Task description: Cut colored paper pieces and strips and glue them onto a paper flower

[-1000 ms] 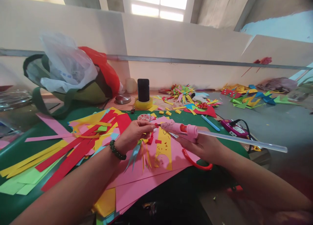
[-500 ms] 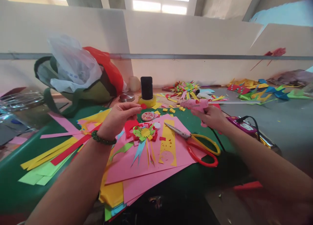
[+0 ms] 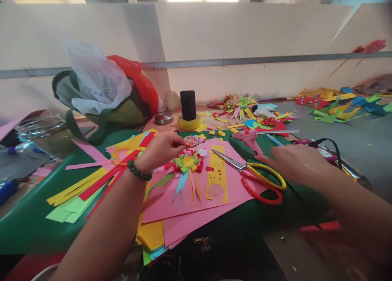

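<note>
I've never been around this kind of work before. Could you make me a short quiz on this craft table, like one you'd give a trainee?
1. Which thing stands upright at the round yellow roll?
A) a pink glue gun
B) a black rectangular phone
C) a clear glass bowl

2. True or false: the dark green beaded bracelet is on the wrist of the left hand.

3. Fill in the blank: the paper flower with green and red petals and hanging strips has a ____ centre.

Key: 1. B; 2. true; 3. yellow
</note>
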The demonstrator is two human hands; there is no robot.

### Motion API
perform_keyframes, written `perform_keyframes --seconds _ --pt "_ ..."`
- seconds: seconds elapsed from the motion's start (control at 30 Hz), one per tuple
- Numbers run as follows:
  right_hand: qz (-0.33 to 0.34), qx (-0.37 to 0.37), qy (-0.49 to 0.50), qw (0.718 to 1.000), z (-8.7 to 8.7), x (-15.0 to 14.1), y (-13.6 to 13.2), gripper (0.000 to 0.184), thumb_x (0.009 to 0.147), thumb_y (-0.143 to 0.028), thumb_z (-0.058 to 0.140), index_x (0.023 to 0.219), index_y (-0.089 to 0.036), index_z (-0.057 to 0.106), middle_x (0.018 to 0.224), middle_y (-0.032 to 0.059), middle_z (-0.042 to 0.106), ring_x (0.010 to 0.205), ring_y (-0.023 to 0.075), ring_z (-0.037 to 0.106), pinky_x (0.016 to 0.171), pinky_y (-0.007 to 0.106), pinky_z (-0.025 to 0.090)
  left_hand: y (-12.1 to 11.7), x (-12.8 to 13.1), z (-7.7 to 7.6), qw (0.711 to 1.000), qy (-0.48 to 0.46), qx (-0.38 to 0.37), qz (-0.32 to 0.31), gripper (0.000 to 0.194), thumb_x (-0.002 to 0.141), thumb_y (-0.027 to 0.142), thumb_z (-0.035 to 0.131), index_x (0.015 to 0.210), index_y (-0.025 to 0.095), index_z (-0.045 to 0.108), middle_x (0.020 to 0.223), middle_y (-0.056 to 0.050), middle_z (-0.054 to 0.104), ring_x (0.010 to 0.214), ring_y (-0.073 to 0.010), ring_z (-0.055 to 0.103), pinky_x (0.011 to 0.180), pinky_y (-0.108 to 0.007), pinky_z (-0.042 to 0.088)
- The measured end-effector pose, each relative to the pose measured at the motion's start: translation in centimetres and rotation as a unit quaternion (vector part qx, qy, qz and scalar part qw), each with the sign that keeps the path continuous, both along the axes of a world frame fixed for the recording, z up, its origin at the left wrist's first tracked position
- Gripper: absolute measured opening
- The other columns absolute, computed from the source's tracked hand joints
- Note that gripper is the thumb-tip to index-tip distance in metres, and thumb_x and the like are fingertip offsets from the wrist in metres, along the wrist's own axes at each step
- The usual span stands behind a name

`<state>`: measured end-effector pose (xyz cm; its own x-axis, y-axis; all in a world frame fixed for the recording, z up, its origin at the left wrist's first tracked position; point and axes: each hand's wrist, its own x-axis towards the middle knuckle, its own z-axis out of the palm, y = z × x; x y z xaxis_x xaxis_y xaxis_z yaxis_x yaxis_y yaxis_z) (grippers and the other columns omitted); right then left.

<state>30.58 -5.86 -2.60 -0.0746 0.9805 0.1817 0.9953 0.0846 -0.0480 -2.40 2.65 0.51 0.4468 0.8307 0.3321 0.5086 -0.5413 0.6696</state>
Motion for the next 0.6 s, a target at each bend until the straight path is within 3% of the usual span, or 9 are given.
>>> perform_keyframes --seconds 0.07,0.13,0.2,0.3,0.43,0.6 --pt "0.073 -0.045 -0.031 0.996 1.6 -2.8 -1.8 0.041 0.088 -0.056 0.052 0.063 -0.026 0.062 0.054 0.0059 0.063 0.049 0.0213 0.058 0.052 0.031 0.036 0.3 -0.1 -0.1 0.999 -0.016 0.014 0.024 0.01 0.065 0.02 0.067 0.062 0.02 0.077 0.054 0.0 0.066 0.049 -0.0112 0.052 0.046 -0.022 0.033" --pt "0.172 -0.069 -0.008 0.983 2.9 -6.6 -1.8 0.031 0.094 -0.043 0.049 0.078 -0.025 0.068 0.068 0.0046 0.07 0.06 0.0194 0.062 0.056 0.029 0.037 0.6 -0.3 -0.2 0.995 -0.072 0.031 0.064 0.011 0.065 0.022 0.067 0.066 0.018 0.077 0.058 -0.001 0.068 0.052 -0.0115 0.053 0.05 -0.022 0.037" --pt "0.228 -0.054 0.029 0.972 3.4 -10.3 0.1 0.022 0.094 -0.033 0.051 0.09 -0.021 0.07 0.088 0.0063 0.073 0.077 0.0193 0.066 0.063 0.028 0.039 1.0 -0.5 -0.2 0.984 -0.139 0.031 0.102 0.011 0.065 0.024 0.068 0.068 0.017 0.077 0.058 -0.001 0.067 0.053 -0.0118 0.055 0.052 -0.022 0.041" --pt "0.251 -0.058 0.05 0.965 2.6 -14.3 4.9 0.018 0.089 -0.03 0.061 0.098 -0.018 0.072 0.102 0.0093 0.072 0.093 0.0218 0.064 0.07 0.027 0.04 1.4 -0.8 -0.2 0.967 -0.219 -0.003 0.133 0.011 0.063 0.026 0.071 0.064 0.016 0.074 0.05 0.002 0.061 0.049 -0.0106 0.053 0.052 -0.022 0.042" --pt "0.232 -0.123 0.09 0.961 0.5 -16.5 9.7 0.026 0.074 -0.038 0.076 0.085 -0.015 0.074 0.084 0.0081 0.072 0.079 0.0203 0.062 0.06 0.025 0.035 1.6 -1.0 -0.1 0.949 -0.284 -0.078 0.114 0.018 0.056 0.031 0.078 0.063 0.016 0.073 0.051 0.002 0.06 0.047 -0.0083 0.05 0.05 -0.021 0.041" --pt "0.228 -0.162 0.119 0.953 -0.6 -16.5 10.8 0.013 0.075 -0.024 0.07 0.068 -0.014 0.074 0.058 -0.001 0.062 0.058 0.0118 0.053 0.054 0.023 0.032 1.3 -1.0 0.0 0.921 -0.335 -0.181 0.079 0.032 0.045 0.036 0.086 0.065 0.015 0.073 0.057 0.001 0.063 0.049 -0.0066 0.05 0.049 -0.02 0.04"
